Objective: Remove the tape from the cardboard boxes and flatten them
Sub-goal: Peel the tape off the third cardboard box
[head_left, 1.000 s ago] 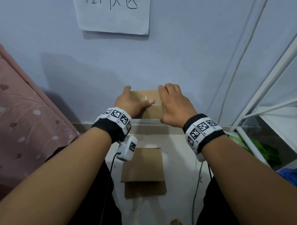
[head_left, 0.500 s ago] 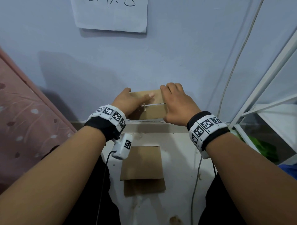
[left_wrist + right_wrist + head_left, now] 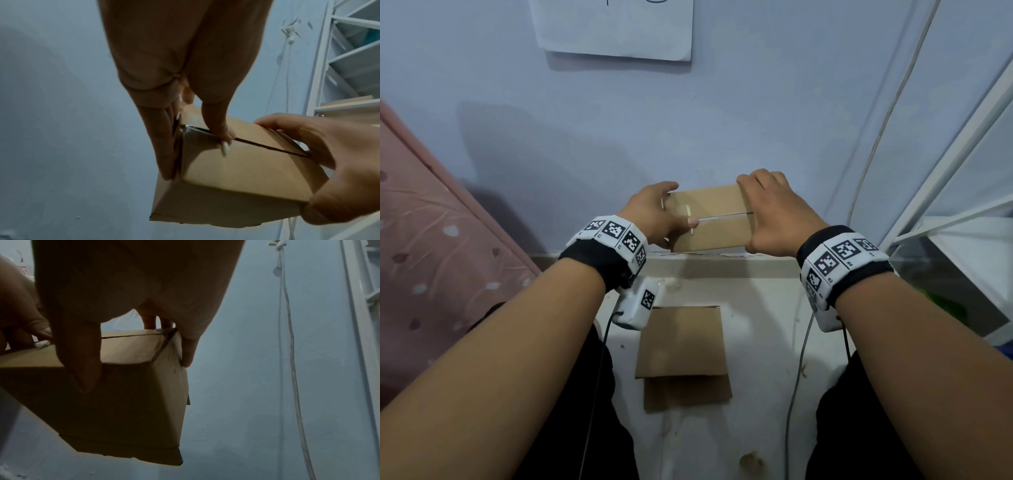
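A small brown cardboard box is held up in front of the wall between both hands. My left hand grips its left end, with the thumb lying on the top seam. My right hand grips the right end, thumb on the near side and fingers over the far edge. Clear tape shows at the box corners. A flattened cardboard box lies on the floor below.
A pale blue wall with a sheet of paper stands just behind the box. A white metal rack is at the right, with a white cable hanging beside it. Pink patterned fabric fills the left.
Both hands have shifted apart toward the box's ends, uncovering more of its top seam. The left thumb has slid back to the left along the seam.
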The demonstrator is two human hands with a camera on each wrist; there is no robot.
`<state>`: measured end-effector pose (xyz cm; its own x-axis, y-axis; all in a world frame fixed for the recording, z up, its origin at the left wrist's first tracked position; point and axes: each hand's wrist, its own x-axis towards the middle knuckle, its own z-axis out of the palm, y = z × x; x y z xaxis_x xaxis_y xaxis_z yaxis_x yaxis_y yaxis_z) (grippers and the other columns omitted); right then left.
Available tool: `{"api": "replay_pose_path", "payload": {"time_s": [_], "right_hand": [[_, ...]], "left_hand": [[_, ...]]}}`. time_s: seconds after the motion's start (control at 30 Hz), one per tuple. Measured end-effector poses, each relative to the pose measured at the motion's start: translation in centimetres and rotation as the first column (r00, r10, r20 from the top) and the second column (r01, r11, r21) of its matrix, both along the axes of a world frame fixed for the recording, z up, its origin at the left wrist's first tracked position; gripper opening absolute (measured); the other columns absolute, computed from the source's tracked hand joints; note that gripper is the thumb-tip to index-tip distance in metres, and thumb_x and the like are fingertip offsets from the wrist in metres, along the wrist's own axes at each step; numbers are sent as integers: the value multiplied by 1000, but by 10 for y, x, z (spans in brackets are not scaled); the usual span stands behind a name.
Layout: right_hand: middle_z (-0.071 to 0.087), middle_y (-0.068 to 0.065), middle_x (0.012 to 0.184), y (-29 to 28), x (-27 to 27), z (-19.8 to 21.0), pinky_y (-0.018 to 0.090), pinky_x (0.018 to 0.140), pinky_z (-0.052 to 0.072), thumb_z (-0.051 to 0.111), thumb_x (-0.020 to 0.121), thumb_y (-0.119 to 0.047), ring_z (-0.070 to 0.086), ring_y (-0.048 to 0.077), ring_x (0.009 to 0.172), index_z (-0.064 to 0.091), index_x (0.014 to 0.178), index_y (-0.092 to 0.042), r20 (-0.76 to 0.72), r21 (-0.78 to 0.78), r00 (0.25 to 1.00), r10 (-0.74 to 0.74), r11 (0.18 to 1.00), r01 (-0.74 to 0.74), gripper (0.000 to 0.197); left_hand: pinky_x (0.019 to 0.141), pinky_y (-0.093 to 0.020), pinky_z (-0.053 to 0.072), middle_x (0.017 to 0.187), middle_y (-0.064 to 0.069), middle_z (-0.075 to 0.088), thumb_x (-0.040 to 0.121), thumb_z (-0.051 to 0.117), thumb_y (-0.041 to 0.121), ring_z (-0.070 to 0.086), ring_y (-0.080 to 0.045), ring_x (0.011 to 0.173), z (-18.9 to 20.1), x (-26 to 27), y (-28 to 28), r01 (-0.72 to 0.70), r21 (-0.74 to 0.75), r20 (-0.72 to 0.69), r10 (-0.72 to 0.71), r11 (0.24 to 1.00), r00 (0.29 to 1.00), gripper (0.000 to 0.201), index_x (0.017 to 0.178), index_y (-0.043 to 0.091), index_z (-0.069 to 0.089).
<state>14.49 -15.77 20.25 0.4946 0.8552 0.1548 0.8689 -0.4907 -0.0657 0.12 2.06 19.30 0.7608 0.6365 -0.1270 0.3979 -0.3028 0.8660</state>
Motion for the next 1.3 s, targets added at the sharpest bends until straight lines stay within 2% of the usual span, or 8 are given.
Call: {"api": "replay_pose_path", "payload": {"time_s": [0.23, 0.33, 0.47, 0.7, 0.83, 0.97, 1.17, 1.3], "right_hand": [[41, 5, 133, 0, -3, 5, 44, 74, 55, 78, 65, -13, 35, 27, 124, 40, 141, -12, 31, 26, 999, 43, 999, -44, 85], [41, 5, 132, 1, -4, 3, 47, 77, 56, 78, 63, -13, 35, 26, 124, 41, 139, -12, 26, 16, 998, 57, 998, -57, 85], [41, 4, 131, -3, 2, -3, 49, 85, 54, 85, 58, -20, 35, 27, 122, 40, 140, -13, -35, -18, 998, 43, 999, -44, 93], [38, 0, 135, -2, 6, -9, 47, 82, 55, 87, 60, -23, 32, 25, 127, 35, 144, -17, -46, -64, 999, 17, 998, -20, 99], [37, -3, 136, -6, 11, -12, 41, 77, 52, 88, 58, -22, 30, 23, 129, 34, 143, -22, -47, -111, 999, -15, 994, 9, 100], [36, -4, 137, -7, 15, -17, 41, 75, 53, 88, 58, -19, 29, 23, 131, 33, 142, -23, -46, -135, 998, -34, 990, 28, 101], [37, -2, 136, -9, 18, -15, 42, 77, 54, 88, 58, -18, 30, 24, 129, 34, 142, -21, -33, -148, 999, -35, 989, 30, 100], [38, 1, 135, -12, 20, -11, 46, 79, 56, 85, 61, -17, 32, 27, 127, 35, 140, -19, -55, -127, 997, -60, 991, 53, 93]], "left_hand": [[93, -33, 47, 140, -1, 49, 66, 71, 81, 54, -26, 128, 3, 5, -19, -57, 38, -57, 59, 998, 997, 128, 161, 23, 9], [88, -30, 39, 143, -7, 51, 73, 75, 71, 50, -28, 132, -3, 10, -22, -108, 111, -72, 116, 988, 991, 116, 157, 15, 18], [98, -43, 53, 148, -7, 49, 68, 84, 66, 55, -32, 128, -7, 11, -18, -81, 126, -102, 94, 989, 990, 112, 156, 21, 30], [54, -46, 63, 121, -5, 59, 77, 89, 33, 70, -28, 89, -1, 2, -14, -13, -36, -92, 10, 999, 996, 95, 155, 20, 36], [67, -57, 62, 118, -15, 64, 83, 84, 14, 70, -35, 90, -4, 2, -13, 56, -148, -89, -70, 987, 994, 79, 151, 17, 44], [64, -44, 65, 102, -16, 68, 88, 75, -1, 67, -35, 78, -10, 3, -7, 111, -201, -107, -135, 973, 985, 75, 152, 19, 41], [77, -52, 63, 123, -21, 66, 93, 70, 4, 71, -36, 97, -10, 2, -8, 144, -218, -124, -174, 965, 977, 75, 155, 28, 35], [70, -55, 63, 113, -11, 68, 87, 78, 41, 73, -32, 96, -3, 2, -20, 70, -108, -77, -79, 992, 994, 66, 142, 26, 44]]}}
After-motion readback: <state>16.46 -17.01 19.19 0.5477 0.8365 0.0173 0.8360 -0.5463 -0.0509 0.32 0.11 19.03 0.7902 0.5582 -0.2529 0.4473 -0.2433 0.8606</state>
